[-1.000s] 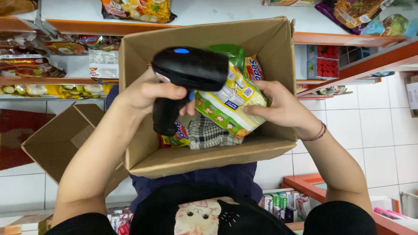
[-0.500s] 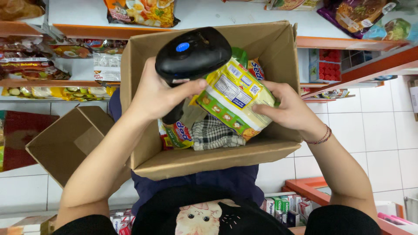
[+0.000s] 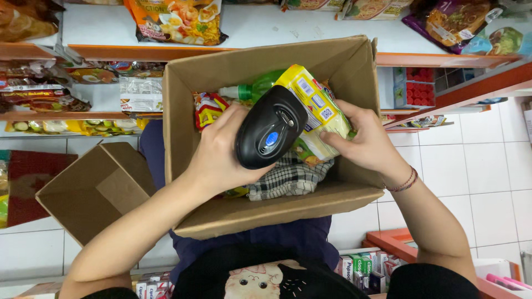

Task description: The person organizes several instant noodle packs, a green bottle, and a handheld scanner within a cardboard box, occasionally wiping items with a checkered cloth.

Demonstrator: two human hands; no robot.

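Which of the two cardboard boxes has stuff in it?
The larger box under both hands, holding packets, a green bottle and checked cloth. The smaller box at left shows only bare cardboard.

A scanner (image 3: 270, 128) sits in the left hand (image 3: 221, 152), over an open cardboard box (image 3: 266, 213). Just right of it, touching, a noodle packet (image 3: 318, 108) is in the right hand (image 3: 363, 141). Inside the box lie a bottle (image 3: 255, 88) behind and a checked cloth (image 3: 288, 180) beneath. A smaller box (image 3: 91, 191) stands left; shelves (image 3: 111, 52) lie behind.
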